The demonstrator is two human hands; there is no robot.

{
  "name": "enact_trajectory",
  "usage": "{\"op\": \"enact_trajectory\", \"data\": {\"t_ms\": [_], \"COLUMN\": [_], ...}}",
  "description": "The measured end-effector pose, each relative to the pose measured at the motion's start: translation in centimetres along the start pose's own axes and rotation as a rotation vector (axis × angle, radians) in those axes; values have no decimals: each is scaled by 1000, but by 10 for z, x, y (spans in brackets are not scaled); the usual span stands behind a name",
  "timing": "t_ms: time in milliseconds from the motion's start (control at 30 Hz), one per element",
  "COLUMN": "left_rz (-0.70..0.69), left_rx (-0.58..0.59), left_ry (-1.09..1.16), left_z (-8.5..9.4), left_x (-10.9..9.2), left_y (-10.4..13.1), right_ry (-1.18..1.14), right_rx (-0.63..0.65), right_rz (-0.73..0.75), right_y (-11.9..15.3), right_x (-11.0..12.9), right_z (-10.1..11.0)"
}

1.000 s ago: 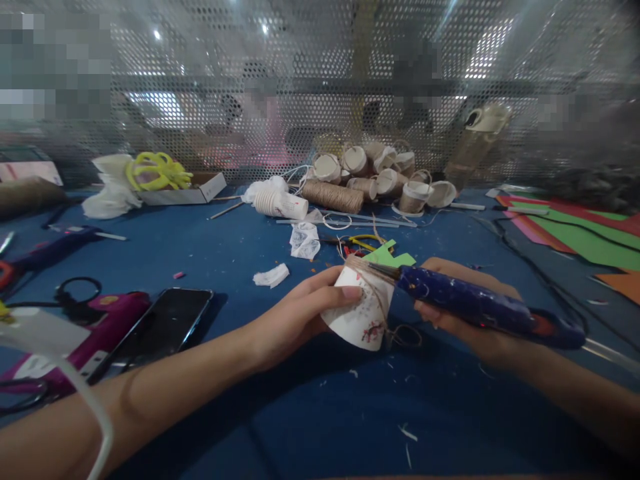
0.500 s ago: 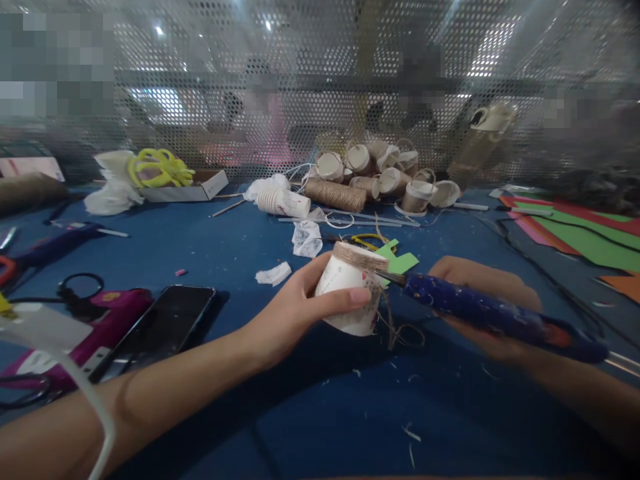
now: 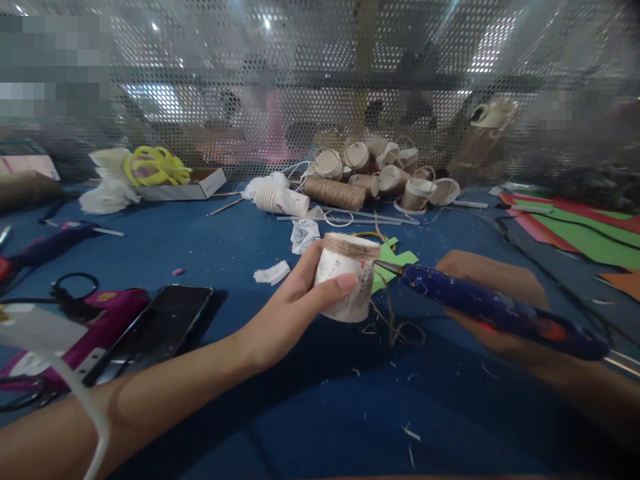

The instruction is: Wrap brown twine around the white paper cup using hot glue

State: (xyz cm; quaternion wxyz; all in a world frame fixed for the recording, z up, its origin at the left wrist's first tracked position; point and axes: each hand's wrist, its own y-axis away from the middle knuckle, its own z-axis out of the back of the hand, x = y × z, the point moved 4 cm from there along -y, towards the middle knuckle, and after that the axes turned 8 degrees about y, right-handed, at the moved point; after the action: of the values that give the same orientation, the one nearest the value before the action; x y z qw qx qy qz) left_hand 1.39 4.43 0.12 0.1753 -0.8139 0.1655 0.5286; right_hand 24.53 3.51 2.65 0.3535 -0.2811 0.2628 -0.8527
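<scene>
My left hand is closed around a white paper cup, thumb across its printed side. Brown jute twine is wound in a band around the cup's upper end, and a loose tail hangs beside it to the table. My right hand grips a blue hot glue gun, whose body hides part of the fingers. Its metal nozzle points left and meets the cup's right side just below the twine band. A green paper cutout lies behind the nozzle.
Several twine-wrapped cups, a twine spool and stacked paper cups stand at the back before a perforated metal screen. A phone and a magenta power strip lie left. Coloured paper sheets lie right.
The cup has shifted slightly left and up and stands more upright. The glue gun's nozzle has swung a little left, from the twine band to just under it. Both hands keep their hold.
</scene>
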Motion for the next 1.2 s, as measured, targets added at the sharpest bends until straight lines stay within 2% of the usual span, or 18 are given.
{"op": "enact_trajectory", "data": {"t_ms": [300, 533, 1067, 1200], "left_rz": [-77, -109, -187, -164], "left_rx": [-27, -12, -48, -50], "left_ry": [-182, -235, -461, -474], "left_z": [1, -1, -1, 0], "left_x": [-4, -6, -11, -10], "left_y": [1, 1, 2, 2], "right_ry": [149, 214, 220, 236], "right_rx": [43, -10, -17, -18], "right_rz": [-69, -25, -28, -4], "right_y": [-7, -5, -1, -3], "right_x": [7, 9, 6, 8], "right_z": [5, 6, 5, 6]}}
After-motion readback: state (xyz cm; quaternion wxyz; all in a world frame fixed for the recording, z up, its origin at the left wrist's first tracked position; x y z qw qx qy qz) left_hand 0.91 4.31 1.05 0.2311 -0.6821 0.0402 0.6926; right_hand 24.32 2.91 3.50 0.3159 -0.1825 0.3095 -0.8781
